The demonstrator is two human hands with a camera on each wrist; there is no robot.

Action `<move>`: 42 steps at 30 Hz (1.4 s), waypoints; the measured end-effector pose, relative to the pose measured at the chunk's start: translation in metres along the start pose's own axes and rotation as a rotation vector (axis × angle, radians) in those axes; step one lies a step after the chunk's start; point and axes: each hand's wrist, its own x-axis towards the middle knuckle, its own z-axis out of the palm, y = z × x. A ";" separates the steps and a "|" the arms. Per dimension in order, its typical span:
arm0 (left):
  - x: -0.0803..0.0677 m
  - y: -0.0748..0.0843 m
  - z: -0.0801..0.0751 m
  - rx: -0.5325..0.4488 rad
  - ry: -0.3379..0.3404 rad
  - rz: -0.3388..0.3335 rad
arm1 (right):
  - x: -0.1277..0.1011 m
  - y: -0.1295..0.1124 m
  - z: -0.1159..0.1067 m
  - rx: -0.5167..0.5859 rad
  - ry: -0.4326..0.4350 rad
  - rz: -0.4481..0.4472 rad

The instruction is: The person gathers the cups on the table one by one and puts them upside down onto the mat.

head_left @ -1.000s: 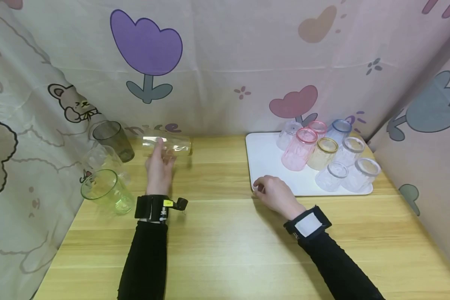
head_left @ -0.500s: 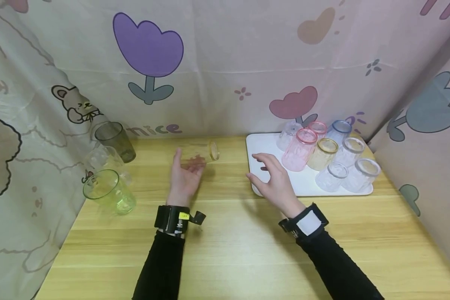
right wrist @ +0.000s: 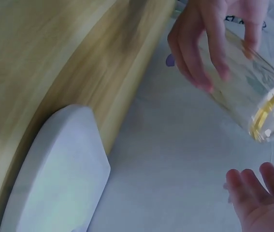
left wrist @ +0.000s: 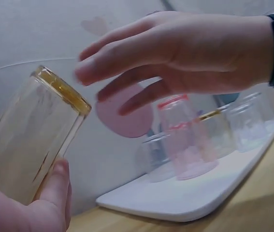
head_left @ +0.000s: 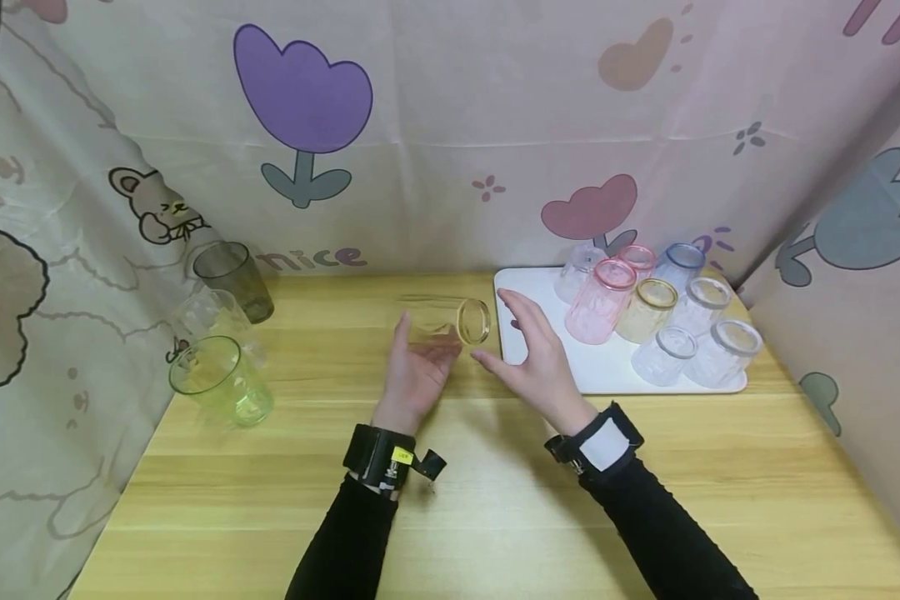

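The left hand [head_left: 414, 379] grips an amber-tinted cylindrical glass tumbler [head_left: 444, 315] at the white rectangular tray's [head_left: 607, 372] nine o'clock; the right hand [head_left: 543, 362], spread, holds nothing. Likely stiff, slippery, breakable: clasp its sides.

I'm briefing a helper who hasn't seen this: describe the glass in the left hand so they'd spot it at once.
On the wooden table, find the white tray. Left of it, the left hand holds a see-through, yellowish glass, its amber-ringed end toward the right hand. Unlike the yellow glass standing on the tray, this one is held sideways in the air.
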 end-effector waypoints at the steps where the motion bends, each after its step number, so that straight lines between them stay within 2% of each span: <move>1: 0.000 -0.003 0.001 0.014 -0.004 -0.009 | -0.001 0.000 0.001 -0.001 -0.007 -0.006; 9: 0.001 -0.019 0.004 0.174 -0.082 -0.049 | -0.004 -0.002 0.006 0.009 -0.034 -0.065; 17: 0.001 -0.025 0.008 0.188 -0.132 -0.100 | -0.004 -0.005 0.004 0.016 0.001 -0.077; 23: 0.001 -0.027 0.011 0.215 -0.176 -0.094 | -0.004 -0.005 -0.005 0.013 0.039 -0.079; 32: 0.001 -0.035 0.016 0.330 -0.275 -0.066 | 0.004 -0.007 -0.026 0.006 0.118 -0.041; 38: 0.003 -0.043 0.022 0.481 -0.342 -0.028 | 0.009 -0.008 -0.046 -0.030 0.158 -0.041; 40: 0.004 -0.046 0.023 0.582 -0.358 0.008 | 0.010 -0.008 -0.054 -0.045 0.173 -0.040; 42: 0.004 -0.050 0.024 0.742 -0.366 0.056 | 0.012 -0.009 -0.062 -0.046 0.197 -0.039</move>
